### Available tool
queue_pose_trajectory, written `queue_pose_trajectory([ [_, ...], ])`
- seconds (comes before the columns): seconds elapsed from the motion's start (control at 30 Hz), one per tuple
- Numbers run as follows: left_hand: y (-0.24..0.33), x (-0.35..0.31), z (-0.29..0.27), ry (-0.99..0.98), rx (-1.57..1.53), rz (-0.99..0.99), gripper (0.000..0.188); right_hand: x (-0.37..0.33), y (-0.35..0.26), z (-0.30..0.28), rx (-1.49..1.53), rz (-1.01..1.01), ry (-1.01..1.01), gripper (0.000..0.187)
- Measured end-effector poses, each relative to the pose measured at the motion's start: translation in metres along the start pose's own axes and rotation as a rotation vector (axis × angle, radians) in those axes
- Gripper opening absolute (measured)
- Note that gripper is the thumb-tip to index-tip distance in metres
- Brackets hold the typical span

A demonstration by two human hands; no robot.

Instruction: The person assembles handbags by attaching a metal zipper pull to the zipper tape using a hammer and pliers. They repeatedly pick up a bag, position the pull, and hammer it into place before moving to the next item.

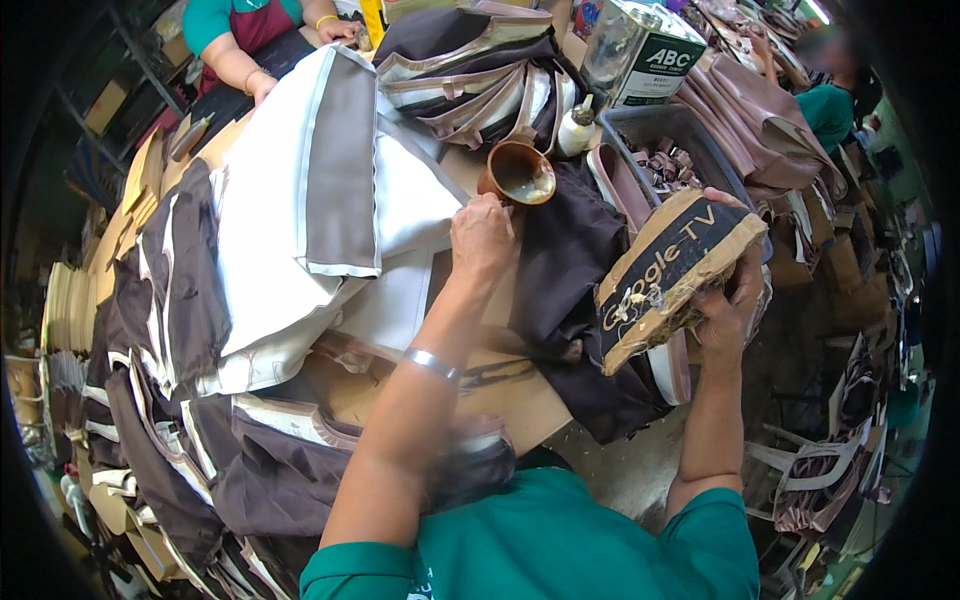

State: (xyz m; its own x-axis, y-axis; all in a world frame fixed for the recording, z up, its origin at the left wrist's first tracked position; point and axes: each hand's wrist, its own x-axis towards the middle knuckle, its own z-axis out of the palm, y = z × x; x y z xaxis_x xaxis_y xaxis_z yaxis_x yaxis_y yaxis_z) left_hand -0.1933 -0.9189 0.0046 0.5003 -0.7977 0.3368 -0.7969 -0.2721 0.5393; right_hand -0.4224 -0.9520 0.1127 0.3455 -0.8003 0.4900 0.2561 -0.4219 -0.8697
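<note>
My left hand (482, 236) is closed against the near side of a round brown cup (491, 180), its fingers at the cup's edge. Pale, wet-looking matter coats the inside of the cup, whose mouth tips toward me. My right hand (735, 305) grips a worn cardboard box (648, 268) with a dark printed band. Its edges are ragged, with whitish dried smears and strings, and the thumb presses on its near side. Beneath and between my hands lies dark fabric (565, 265). To the left of my left hand are large white sheets with a grey panel (340, 180).
A white bottle (575, 128) with a nozzle stands behind the cup. Beyond it are a green and white metal can (640, 55) and a grey bin (690, 125) of small pieces. Stacked dark bag pieces (470, 75) lie at the back. Across the table is another person's arm (238, 65).
</note>
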Motion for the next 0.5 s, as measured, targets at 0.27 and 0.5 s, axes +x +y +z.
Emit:
queue_pose_trajectory([
  [0.27, 0.017, -0.009, 0.026, -0.135, -0.199, -0.086, 0.018, 0.025, 0.016, 0.013, -0.045, 0.036, -0.158, 0.067],
  [0.5, 0.008, -0.007, 0.048, -0.115, -0.333, -0.061, 0.015, 0.093, 0.04, 0.043, -0.649, -0.073, -0.5, 0.066],
])
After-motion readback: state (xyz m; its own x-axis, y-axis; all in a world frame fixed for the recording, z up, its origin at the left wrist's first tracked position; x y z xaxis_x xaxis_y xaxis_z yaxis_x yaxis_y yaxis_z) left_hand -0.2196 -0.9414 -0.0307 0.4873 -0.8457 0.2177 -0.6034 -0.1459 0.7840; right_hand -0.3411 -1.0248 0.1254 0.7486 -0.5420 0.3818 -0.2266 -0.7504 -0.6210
